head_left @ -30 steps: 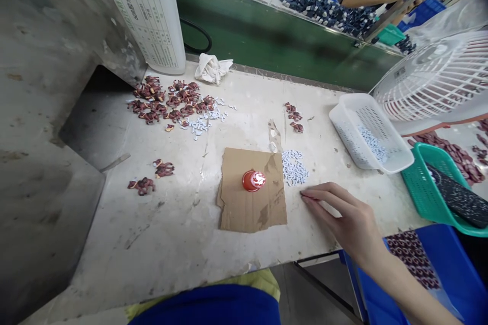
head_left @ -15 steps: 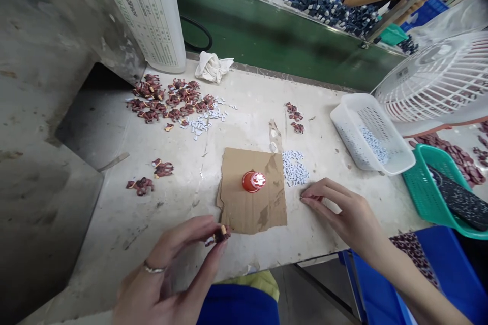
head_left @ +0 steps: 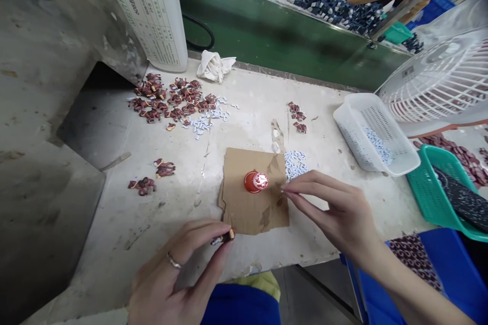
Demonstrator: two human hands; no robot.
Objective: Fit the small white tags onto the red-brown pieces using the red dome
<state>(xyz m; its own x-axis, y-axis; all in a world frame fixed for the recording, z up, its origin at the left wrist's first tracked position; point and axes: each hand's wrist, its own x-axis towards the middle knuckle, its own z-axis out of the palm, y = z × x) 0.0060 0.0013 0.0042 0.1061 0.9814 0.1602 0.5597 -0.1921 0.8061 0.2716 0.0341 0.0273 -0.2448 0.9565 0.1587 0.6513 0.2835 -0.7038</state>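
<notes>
My left hand (head_left: 182,274) pinches a small dark brown figurine (head_left: 224,236) with a tan band, between thumb and index finger near the front edge of the cardboard piece (head_left: 242,216). On that cardboard stands a small red pot (head_left: 250,183) with a glossy red and white top. My right hand (head_left: 339,208) is closed in a pinch just right of the pot, above the cardboard's right edge. Whatever sits between its fingertips is too small to make out. Beside it lies a patch of tiny pale blue-white pieces (head_left: 295,162), partly behind my fingers.
Brown figurines (head_left: 175,104) lie heaped at the back left by a large white jug (head_left: 152,20) and a crumpled cloth (head_left: 215,66). Two more figurines (head_left: 164,167) lie left. On the right are a white basket (head_left: 351,132), a green basket (head_left: 423,193) and a fan (head_left: 438,76).
My right hand has moved left from beside the pale pieces toward the red pot, fingertips still pinched. My left hand has shifted slightly right with the figurine, which has turned a little.
</notes>
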